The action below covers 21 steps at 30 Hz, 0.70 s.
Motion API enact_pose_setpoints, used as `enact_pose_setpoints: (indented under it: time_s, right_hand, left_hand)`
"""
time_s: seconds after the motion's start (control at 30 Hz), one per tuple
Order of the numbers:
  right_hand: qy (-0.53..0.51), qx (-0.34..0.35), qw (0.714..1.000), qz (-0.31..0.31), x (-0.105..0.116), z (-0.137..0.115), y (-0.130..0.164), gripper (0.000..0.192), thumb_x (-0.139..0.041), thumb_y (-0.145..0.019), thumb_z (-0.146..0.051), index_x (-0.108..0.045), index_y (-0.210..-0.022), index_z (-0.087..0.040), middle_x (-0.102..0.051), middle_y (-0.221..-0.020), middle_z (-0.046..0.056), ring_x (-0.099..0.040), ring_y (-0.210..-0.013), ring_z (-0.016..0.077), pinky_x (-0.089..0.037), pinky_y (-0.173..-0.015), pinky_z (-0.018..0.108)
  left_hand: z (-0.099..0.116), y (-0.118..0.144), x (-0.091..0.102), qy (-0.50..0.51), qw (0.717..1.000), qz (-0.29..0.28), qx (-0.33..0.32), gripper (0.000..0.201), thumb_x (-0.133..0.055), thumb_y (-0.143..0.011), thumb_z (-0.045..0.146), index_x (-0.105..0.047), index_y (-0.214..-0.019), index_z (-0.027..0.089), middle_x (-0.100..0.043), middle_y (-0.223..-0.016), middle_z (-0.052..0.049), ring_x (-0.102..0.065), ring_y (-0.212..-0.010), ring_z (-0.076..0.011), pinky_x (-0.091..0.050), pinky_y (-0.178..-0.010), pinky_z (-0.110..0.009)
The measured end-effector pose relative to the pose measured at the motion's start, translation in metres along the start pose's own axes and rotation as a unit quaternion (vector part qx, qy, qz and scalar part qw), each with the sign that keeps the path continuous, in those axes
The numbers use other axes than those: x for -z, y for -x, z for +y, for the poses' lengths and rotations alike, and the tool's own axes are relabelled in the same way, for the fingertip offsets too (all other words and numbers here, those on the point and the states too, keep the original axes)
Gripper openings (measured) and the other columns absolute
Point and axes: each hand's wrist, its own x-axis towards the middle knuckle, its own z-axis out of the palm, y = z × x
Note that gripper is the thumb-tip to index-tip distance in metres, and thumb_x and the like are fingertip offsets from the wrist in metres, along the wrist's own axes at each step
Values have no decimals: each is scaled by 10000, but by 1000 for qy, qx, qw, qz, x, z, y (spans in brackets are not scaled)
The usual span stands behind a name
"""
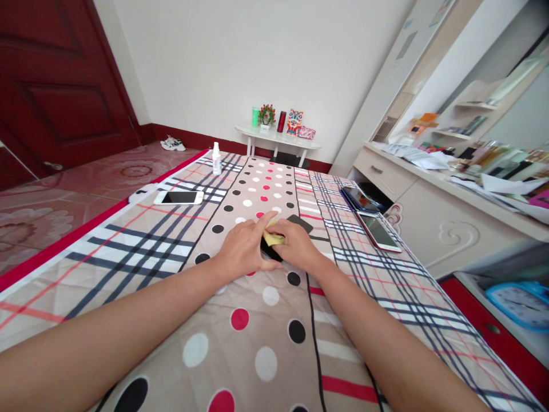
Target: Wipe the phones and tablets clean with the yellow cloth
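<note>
White wall (257,57) behind, plaid-and-dot bedspread (249,349) under my work. Pale cabinet (454,229) along the right side, low white table (278,136) past the far edge. My left hand (240,246) is curved round a dark slab (271,252), thumb at its near end, fingers at its far end. My right hand (300,246) pinches a yellow cloth (274,238) over the slab; most of the slab is hidden, so can't confirm what it is. It's mid-bed, on the dotted strip. Two dark-screened devices (380,232) lie off right, white phone (180,197) left, flat dark piece (301,223) just beyond my right hand. Small white bottle (216,161) stands far left.
</note>
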Motion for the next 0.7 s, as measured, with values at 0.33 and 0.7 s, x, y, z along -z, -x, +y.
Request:
enact_pose_setpoints:
  time_s: [0.33,0.7]
  right_hand:
    - [167,-242,943,155,31,85,17,384,-509,-713,-83,-723,-1015,-186,-670,-983,93,-603,-914,244,-445,-763,322]
    - [-65,-140,971,181,49,65,5,505,-594,-698,-155,-601,-1203,-169,-618,-1214,100,-572,-1104,220,-438,-968,386]
  left_hand:
    - [-16,-7,1,45,997,-50,-31,836,-717,-640,459,-394,-1376,229,-560,-1260,-97,-539,-1103,-298,-455,-915,-410]
    - [-29,-15,-1,178,983,-36,3,891,-798,-557,390,-402,-1341,244,-617,-1139,-81,-587,-1061,-290,-450,-927,-433]
